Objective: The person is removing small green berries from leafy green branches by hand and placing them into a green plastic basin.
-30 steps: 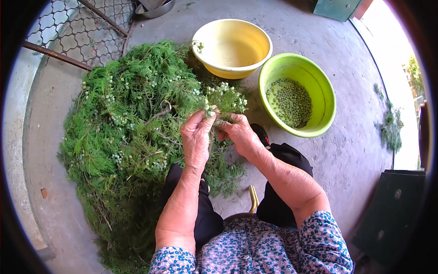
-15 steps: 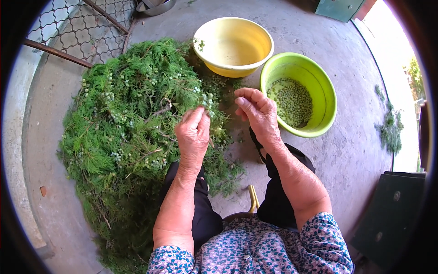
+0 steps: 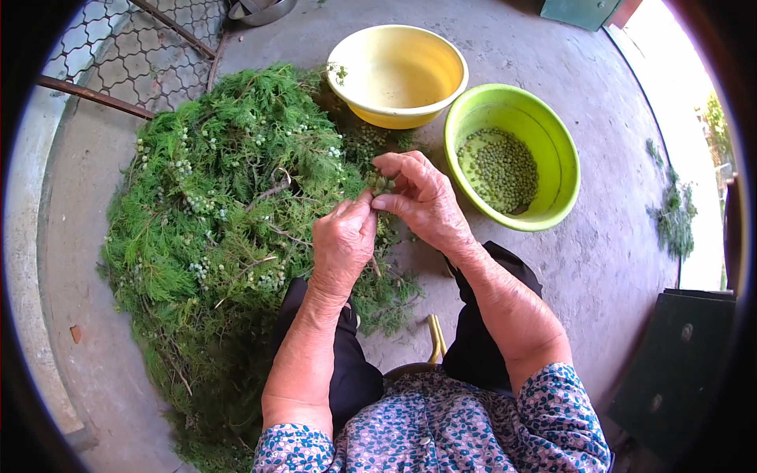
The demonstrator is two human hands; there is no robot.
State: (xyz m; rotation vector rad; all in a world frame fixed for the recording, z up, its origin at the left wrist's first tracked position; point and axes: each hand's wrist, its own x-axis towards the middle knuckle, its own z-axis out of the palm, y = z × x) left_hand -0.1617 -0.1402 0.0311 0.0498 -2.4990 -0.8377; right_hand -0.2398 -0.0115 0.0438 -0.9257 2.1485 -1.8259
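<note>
My left hand [image 3: 343, 236] is closed in a pinch on a small evergreen sprig, and a bit of its stem pokes out below the fist. At the top of that pinch sits a cluster of green berries [image 3: 382, 184]. My right hand [image 3: 426, 201] meets it there, thumb and curled fingers closing around the berries. Left of my hands lies a big heap of cut evergreen branches [image 3: 181, 284], dotted with pale blue-green berries. To the right stands a lime-green basin [image 3: 561, 185] with many loose berries [image 3: 509, 169] on its bottom.
A yellow basin [image 3: 398, 120] stands beyond my hands, with a bit of green at its left rim. Loose sprigs [image 3: 674, 217] lie on the concrete floor at the right. A metal grille [image 3: 150, 63] is at far left, dark green panels [image 3: 670, 363] at lower right.
My right hand has moved left and closed on the berries at my left fingertips. My left hand has shifted slightly right, bringing the sprig away from the heap.
</note>
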